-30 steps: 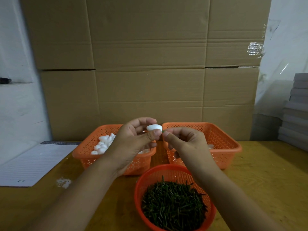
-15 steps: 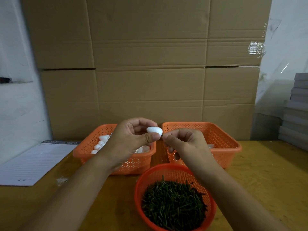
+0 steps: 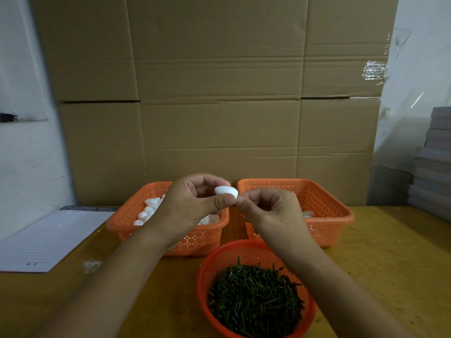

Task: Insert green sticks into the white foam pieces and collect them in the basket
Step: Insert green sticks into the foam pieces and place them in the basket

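Observation:
My left hand [image 3: 192, 206] pinches a white foam piece [image 3: 226, 191] between thumb and fingers, held up above the baskets. My right hand [image 3: 271, 211] has its pinched fingertips right against the foam's right end; the green stick between them is hidden. A round orange basket [image 3: 207, 272] in front holds several green sticks [image 3: 253, 298]. The left orange basket [image 3: 127, 223] contains several loose foam pieces [image 3: 146, 211]. The right orange basket [image 3: 329, 215] shows one white piece [image 3: 308, 213] behind my right hand.
A lined white notepad [image 3: 48, 240] lies at the left on the wooden table [image 3: 390, 264]. A wall of cardboard boxes [image 3: 219, 106] stands behind the baskets. Grey stacked boxes [image 3: 436, 162] sit at the far right.
My right fingertips have closed in on the foam; the green tip seen one second ago is no longer visible. Both hands stayed almost in place.

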Tool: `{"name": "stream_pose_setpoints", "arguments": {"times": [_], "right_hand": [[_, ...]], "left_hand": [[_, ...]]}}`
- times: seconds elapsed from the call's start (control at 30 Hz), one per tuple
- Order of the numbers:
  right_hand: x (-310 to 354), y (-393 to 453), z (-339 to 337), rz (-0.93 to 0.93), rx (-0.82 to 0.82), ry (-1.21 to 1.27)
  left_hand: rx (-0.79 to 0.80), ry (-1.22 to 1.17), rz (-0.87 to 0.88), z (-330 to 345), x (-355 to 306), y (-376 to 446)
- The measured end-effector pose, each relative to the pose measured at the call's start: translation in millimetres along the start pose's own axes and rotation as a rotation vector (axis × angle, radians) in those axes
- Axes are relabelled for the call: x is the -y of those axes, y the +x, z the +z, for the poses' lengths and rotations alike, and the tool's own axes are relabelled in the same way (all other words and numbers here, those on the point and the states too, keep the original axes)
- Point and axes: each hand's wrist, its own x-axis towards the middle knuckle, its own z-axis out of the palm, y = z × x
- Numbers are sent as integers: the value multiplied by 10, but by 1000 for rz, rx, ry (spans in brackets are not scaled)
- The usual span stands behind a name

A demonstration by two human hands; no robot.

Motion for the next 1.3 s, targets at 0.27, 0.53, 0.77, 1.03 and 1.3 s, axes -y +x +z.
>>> {"name": "stream_pose_setpoints", "arguments": {"times": [0.27,0.53,0.77,1.03,1.3], "right_hand": [[-28,15,-18,129,67,56],[-47,4,-11,230,77,194],[-69,4,-35,189,76,149],[-47,13,-52,202,87,125],[-15,8,-13,120,-6,96]], "left_hand": [[-41,-40,-13,25,11,12],[-81,-90,17,85,70,32],[-54,-70,7,42,86,32],[-5,-22,42,73,64,-1],[-50,-29,41,127,79,10]]}}
